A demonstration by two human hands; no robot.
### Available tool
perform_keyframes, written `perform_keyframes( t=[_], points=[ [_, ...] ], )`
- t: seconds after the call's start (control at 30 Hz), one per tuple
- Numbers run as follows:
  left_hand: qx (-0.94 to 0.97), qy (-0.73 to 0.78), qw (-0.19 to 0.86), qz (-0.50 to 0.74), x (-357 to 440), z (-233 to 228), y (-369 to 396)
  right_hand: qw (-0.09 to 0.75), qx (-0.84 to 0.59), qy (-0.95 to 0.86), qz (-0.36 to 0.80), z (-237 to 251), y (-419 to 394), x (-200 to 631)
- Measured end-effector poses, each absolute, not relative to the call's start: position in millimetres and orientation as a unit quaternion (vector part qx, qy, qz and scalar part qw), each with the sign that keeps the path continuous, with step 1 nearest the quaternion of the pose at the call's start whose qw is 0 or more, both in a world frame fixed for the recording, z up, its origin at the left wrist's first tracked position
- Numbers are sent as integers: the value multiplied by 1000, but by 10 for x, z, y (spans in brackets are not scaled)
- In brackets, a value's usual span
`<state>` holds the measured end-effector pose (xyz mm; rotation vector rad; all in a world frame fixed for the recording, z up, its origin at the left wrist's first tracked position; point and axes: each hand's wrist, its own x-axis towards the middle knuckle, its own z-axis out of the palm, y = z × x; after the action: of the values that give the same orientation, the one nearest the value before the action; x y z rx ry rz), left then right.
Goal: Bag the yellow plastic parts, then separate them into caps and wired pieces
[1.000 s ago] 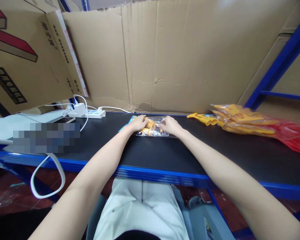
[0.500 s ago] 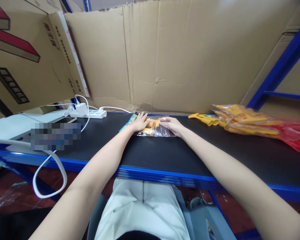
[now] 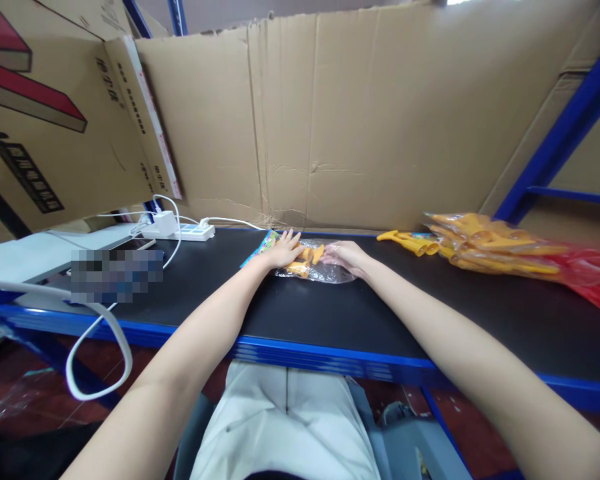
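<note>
A clear plastic bag [image 3: 330, 272] with a colourful header at its left end lies on the black tabletop in front of me. Yellow plastic pieces [image 3: 300, 268] are inside it; their exact kind is hard to make out. My left hand [image 3: 282, 251] lies flat over the bag's left part, fingers stretched and slightly apart. At the other end, my right hand [image 3: 349, 257] has its fingers closed on the clear film, just right of the yellow pieces. Its fingertips are partly hidden by the film's shine.
Loose yellow plastic pieces [image 3: 411, 243] lie to the right, beside a large bag of yellow pieces [image 3: 490, 243] and red plastic [image 3: 590, 273]. A white power strip [image 3: 193, 231] with cables stands at the left. Cardboard [image 3: 380, 120] walls the back; a blue rail [image 3: 330, 350] edges the table.
My right fingers have shifted off the yellow piece onto the film, and the bag's right end looks more spread. My left hand stays on the bag. The view has tilted slightly.
</note>
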<state>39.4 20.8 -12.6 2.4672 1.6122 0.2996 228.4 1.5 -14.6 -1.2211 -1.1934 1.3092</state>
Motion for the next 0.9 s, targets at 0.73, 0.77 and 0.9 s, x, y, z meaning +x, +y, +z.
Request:
perform_keyframes(
  t=[0.73,0.77,0.9],
  points=[
    [780,610,87,108,25,-184,428,203,-793,-557,-141,-149,162,3567],
    [780,610,85,108,23,-188,439,170,-813,-546,-113,-168,164,3598],
    [782,610,71,104,41,-186,468,124,-833,-536,-62,-140,190,3600]
  ],
)
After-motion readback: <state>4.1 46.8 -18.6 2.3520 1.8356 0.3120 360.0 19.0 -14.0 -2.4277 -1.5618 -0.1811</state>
